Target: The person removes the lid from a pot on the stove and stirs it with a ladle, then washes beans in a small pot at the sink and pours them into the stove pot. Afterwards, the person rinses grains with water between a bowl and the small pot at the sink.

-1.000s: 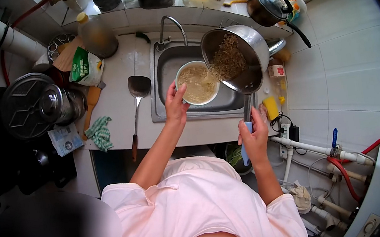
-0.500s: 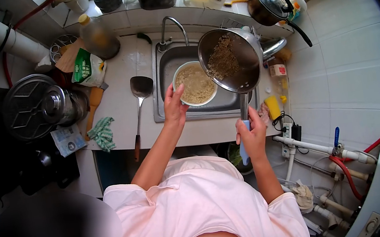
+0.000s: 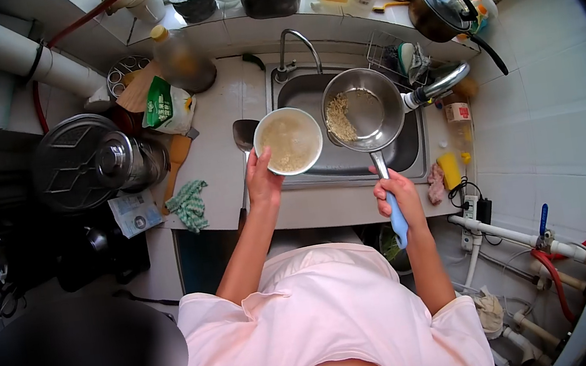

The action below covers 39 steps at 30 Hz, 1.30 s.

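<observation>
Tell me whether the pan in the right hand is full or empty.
Nearly empty: the pan holds a small clump of pale grains, with much of its bottom showing bare.

head-worn view, fairly close, facing forward and down over sink (image 3: 341, 165)

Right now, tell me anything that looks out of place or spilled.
The pot on the sill looks precariously set: its handle juts past the edge, so it might get knocked. No clear spill shows around the bowl or pan.
</observation>
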Tool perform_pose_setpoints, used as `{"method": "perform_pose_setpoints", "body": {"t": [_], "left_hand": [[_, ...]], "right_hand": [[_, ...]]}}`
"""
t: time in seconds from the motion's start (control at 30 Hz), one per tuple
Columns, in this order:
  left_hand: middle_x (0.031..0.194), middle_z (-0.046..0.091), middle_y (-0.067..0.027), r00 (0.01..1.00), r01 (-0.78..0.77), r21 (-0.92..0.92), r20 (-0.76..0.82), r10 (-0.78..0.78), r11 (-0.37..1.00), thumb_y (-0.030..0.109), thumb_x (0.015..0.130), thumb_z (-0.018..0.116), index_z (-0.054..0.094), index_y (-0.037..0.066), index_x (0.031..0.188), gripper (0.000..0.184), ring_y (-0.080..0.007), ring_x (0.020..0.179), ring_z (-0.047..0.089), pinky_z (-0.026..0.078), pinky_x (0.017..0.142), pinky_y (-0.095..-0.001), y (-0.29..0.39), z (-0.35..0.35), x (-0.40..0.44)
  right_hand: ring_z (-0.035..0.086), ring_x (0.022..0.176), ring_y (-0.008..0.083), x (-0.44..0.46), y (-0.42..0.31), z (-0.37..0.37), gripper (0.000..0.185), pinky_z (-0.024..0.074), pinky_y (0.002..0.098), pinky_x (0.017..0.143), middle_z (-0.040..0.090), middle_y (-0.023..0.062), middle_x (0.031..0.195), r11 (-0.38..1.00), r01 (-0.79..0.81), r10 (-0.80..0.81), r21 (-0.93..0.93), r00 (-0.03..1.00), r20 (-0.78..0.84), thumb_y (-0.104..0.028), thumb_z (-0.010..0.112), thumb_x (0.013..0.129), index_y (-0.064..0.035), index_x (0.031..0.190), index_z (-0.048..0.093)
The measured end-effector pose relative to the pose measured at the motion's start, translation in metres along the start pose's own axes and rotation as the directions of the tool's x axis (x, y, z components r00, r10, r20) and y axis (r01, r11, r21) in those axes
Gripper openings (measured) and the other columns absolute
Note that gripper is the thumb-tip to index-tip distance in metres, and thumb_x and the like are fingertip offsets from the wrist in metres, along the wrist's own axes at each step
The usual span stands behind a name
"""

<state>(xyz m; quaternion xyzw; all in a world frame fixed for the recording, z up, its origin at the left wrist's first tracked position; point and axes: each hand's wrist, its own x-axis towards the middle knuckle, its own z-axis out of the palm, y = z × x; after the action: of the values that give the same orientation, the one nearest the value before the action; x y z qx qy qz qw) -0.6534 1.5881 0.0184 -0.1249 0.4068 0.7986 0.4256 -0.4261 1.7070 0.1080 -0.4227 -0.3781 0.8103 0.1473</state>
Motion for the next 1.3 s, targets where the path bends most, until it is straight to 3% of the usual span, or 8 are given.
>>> {"method": "perform_pose_setpoints", "body": {"t": [0.23,0.37,0.6,1.13,1.3], "left_hand": [[0.117,0.051,-0.0076,0.997,-0.083,0.023,0.005,0.083,0.996,0.021,0.078,0.069,0.040,0.012,0.123,0.055,-0.0239,0.108,0.053,0.048,0.089,-0.0410,0.012,-0.002,0.009],[0.114,0.053,-0.0044,0.992,-0.115,0.041,0.058,0.113,0.992,0.016,0.081,0.065,0.045,0.010,0.122,0.046,-0.0183,0.106,0.053,0.047,0.089,-0.0344,0.015,0.010,0.013],[0.116,0.053,-0.0058,0.977,-0.176,0.125,0.146,0.157,0.976,0.011,0.080,0.066,0.043,0.007,0.125,0.051,-0.0172,0.107,0.052,0.045,0.090,-0.0325,0.008,0.025,0.028],[0.119,0.052,-0.0096,0.924,-0.330,0.253,0.283,0.257,0.909,0.006,0.077,0.067,0.040,0.000,0.128,0.058,-0.0165,0.110,0.050,0.040,0.094,-0.0296,0.002,0.062,0.035],[0.120,0.051,-0.0101,0.903,-0.381,0.278,0.316,0.291,0.882,0.005,0.076,0.068,0.041,-0.001,0.129,0.060,-0.0165,0.110,0.050,0.039,0.095,-0.0295,0.000,0.065,0.039]], "right_hand": [[0.044,0.040,0.0062,0.020,0.036,-0.024,0.029,0.0349,0.0198,0.036,0.050,0.0017,0.064,0.989,-0.145,0.145,-0.008,0.989,0.007,-0.008,0.046,0.087,0.0004,0.115,0.049],[0.045,0.041,0.0066,0.018,0.046,-0.022,0.029,0.0365,0.0201,0.037,0.051,0.0026,0.065,0.973,-0.231,0.231,-0.013,0.971,0.053,-0.006,0.047,0.087,0.0006,0.115,0.049],[0.043,0.041,0.0073,0.016,0.048,-0.007,0.028,0.0360,0.0199,0.037,0.051,0.0027,0.064,0.961,-0.276,0.276,-0.016,0.951,0.136,-0.004,0.047,0.086,0.0009,0.114,0.049],[0.042,0.041,0.0079,0.019,0.051,-0.023,0.028,0.0373,0.0199,0.037,0.049,0.0032,0.064,0.955,-0.291,0.280,0.064,0.949,0.148,-0.005,0.046,0.087,0.0003,0.115,0.049],[0.043,0.040,0.0080,0.016,0.048,-0.021,0.023,0.0358,0.0199,0.036,0.050,0.0042,0.063,0.951,-0.292,0.276,0.104,0.950,0.146,-0.005,0.048,0.087,0.0002,0.109,0.050]]}}
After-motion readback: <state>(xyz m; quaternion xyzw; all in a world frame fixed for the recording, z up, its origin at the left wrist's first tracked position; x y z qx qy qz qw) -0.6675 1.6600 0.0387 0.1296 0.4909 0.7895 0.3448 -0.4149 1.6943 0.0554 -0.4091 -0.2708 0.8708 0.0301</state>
